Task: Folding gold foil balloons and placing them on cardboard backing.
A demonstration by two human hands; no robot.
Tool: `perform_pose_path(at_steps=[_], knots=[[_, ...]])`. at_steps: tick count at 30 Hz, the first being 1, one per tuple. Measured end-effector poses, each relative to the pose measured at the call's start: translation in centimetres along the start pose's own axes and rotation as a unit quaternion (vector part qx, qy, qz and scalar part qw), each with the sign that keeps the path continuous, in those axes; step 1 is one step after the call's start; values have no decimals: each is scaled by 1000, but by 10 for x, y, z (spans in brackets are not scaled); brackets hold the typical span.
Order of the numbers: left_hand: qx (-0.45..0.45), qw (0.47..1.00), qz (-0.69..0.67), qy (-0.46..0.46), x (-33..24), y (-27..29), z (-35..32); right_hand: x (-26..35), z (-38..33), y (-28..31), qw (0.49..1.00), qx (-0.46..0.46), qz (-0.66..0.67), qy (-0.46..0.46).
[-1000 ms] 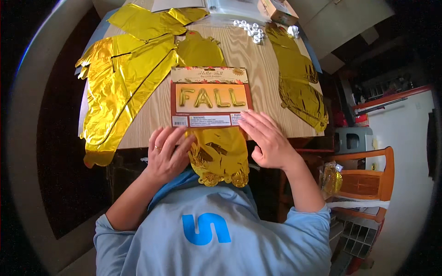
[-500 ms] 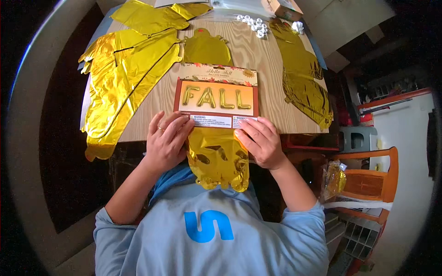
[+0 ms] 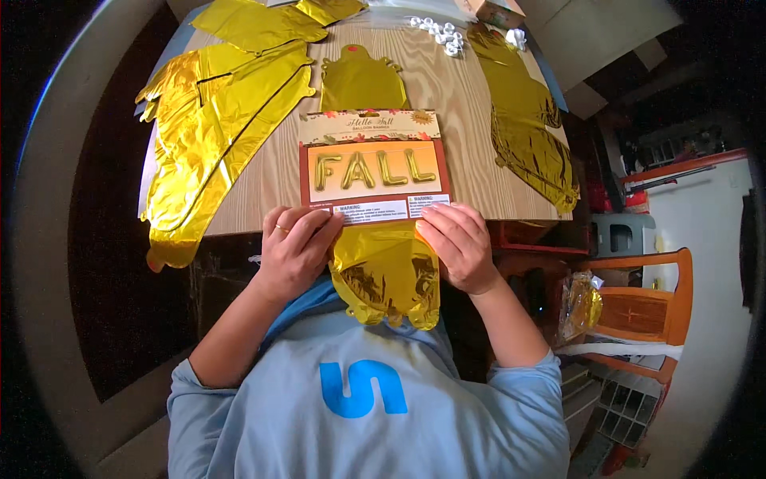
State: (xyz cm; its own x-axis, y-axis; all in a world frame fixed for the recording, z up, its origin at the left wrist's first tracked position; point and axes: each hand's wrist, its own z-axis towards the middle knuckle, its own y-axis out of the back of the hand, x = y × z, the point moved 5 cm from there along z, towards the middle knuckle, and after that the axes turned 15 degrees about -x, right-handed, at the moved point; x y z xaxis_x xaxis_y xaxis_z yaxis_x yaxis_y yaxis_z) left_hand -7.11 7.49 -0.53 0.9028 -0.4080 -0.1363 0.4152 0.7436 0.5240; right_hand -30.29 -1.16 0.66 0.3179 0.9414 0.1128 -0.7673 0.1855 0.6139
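Wooden worktop (image 3: 455, 104) fills the head view, strewn with flat gold foil balloons (image 3: 211, 120), small white beads (image 3: 437, 32) at its far edge. Left hand (image 3: 294, 251) and right hand (image 3: 456, 246) both curl their fingers round the lower corners of a printed card (image 3: 373, 166) near the front edge, with a gold balloon (image 3: 387, 275) hanging just below it. An orange chair (image 3: 642, 307) stands to the right.

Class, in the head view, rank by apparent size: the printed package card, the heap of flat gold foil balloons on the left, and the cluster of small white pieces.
1. Heap of flat gold foil balloons
2. Printed package card
3. Cluster of small white pieces, though farthest from the camera
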Motion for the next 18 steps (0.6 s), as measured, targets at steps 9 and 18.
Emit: perform_pose_path(at_steps=[9,18], knots=[[24,998,-59,15,8,0,3,-5,6,-6,999,3,-30,-24],[37,991,-86,98,24,-4,6,-25,15,-14,986,-2,56,-158]])
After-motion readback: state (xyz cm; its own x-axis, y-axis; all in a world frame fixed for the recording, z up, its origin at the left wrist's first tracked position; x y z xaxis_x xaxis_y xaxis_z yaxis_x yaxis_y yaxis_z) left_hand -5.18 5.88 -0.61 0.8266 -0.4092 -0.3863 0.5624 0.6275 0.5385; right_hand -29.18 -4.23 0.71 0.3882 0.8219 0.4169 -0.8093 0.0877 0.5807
